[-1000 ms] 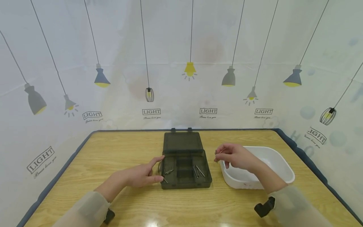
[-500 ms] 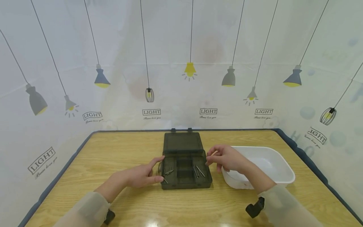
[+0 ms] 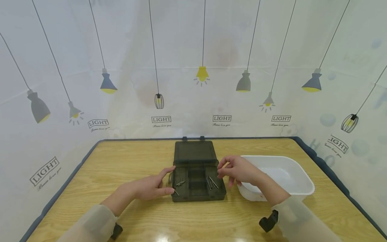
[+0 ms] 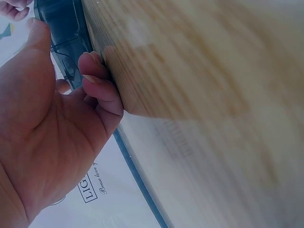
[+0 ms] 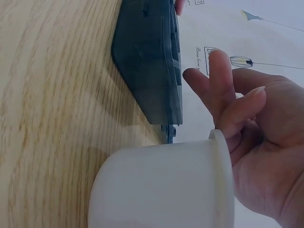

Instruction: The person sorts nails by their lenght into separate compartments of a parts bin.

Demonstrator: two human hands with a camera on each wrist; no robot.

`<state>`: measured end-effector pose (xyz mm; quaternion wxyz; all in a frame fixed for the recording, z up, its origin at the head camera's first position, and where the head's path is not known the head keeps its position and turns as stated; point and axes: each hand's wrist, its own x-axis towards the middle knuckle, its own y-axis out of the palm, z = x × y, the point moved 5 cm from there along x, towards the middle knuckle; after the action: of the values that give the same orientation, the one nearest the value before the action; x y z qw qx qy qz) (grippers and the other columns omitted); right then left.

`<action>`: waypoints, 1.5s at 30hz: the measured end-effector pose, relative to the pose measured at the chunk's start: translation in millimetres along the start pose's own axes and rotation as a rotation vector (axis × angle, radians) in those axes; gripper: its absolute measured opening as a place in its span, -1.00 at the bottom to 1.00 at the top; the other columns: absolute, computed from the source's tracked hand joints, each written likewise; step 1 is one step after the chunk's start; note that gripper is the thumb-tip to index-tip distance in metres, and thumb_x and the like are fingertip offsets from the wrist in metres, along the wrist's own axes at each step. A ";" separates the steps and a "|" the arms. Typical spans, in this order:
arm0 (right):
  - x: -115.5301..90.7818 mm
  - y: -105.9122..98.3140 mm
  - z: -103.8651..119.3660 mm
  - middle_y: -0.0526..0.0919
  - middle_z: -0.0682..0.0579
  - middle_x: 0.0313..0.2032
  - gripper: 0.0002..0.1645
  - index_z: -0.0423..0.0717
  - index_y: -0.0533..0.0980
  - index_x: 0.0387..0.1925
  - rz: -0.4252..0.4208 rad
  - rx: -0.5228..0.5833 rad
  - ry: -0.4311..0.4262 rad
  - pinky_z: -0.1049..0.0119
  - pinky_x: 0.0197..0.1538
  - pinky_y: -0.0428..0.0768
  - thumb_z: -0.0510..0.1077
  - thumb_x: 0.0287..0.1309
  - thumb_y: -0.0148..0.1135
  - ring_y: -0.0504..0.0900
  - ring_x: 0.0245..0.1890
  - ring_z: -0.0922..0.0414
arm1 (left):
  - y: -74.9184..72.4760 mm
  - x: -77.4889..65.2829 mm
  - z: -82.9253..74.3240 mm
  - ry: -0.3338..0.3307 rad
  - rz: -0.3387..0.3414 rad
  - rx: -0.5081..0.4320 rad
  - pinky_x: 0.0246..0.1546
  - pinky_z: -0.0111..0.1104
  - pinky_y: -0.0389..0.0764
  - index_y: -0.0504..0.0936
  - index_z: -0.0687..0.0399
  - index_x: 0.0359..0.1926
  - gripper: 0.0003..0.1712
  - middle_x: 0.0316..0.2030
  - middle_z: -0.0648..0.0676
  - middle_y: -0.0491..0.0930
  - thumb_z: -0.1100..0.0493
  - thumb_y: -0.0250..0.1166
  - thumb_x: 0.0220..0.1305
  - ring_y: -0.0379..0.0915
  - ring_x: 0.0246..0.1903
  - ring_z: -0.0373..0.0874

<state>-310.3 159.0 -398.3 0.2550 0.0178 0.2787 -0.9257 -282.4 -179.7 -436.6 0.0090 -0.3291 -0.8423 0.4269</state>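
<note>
A dark translucent compartment box point(image 3: 197, 183) lies on the wooden table with its lid point(image 3: 194, 152) folded back. My left hand point(image 3: 148, 186) touches the box's left wall, index finger at the back corner and thumb near the front. Short metal pieces point(image 3: 180, 183) lie in the left compartment; several longer, nail-like pieces point(image 3: 213, 182) lie in the right one. My right hand point(image 3: 239, 169) has thumb and fingers pinched together at the box's right rim. The thin metal piece in that pinch is mostly hidden now.
A white plastic tub point(image 3: 290, 174) stands to the right of the box, partly under my right forearm. A cloth backdrop point(image 3: 181, 101) printed with lamps surrounds the wooden table point(image 3: 127, 154). A black wrist camera point(image 3: 269, 221) hangs below the right sleeve.
My right hand has moved left from over the tub to the box's right rim, carrying the thin metal piece. The left hand and the box have stayed put.
</note>
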 end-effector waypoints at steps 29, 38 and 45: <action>-32.7 -63.8 -40.9 0.83 -0.16 0.00 -0.65 -0.18 0.61 0.14 -0.120 -0.055 0.023 0.28 -0.36 0.59 0.01 0.61 0.28 0.68 -0.36 0.05 | -0.3 -1.9 -3.2 0.007 -0.001 -0.017 -0.31 -0.26 0.45 -0.20 -0.21 0.82 0.09 -0.46 -0.01 0.51 -0.30 0.26 0.62 0.35 -0.48 -0.17; -39.5 -81.6 -67.2 0.79 -0.17 -0.05 -0.62 -0.22 0.60 0.16 -0.116 -0.093 0.053 0.25 -0.31 0.61 -0.02 0.56 0.33 0.68 -0.28 0.02 | 0.1 -0.6 -0.1 -0.001 -0.003 -0.008 -0.31 -0.26 0.44 -0.20 -0.26 0.82 0.09 -0.45 -0.01 0.52 -0.32 0.25 0.61 0.34 -0.48 -0.18; -42.7 -90.9 -87.9 0.70 -0.09 -0.18 -0.63 -0.10 0.60 0.19 -0.077 -0.158 0.155 0.22 -0.28 0.61 -0.02 0.50 0.40 0.63 -0.29 0.02 | 0.3 -0.3 -0.4 0.003 0.005 0.002 -0.32 -0.27 0.44 -0.21 -0.24 0.82 0.09 -0.44 0.00 0.53 -0.32 0.24 0.62 0.34 -0.49 -0.18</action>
<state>-326.5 289.9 -419.0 0.1974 0.0583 0.3700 -0.9060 -281.9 -179.4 -436.4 0.0094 -0.3317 -0.8411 0.4271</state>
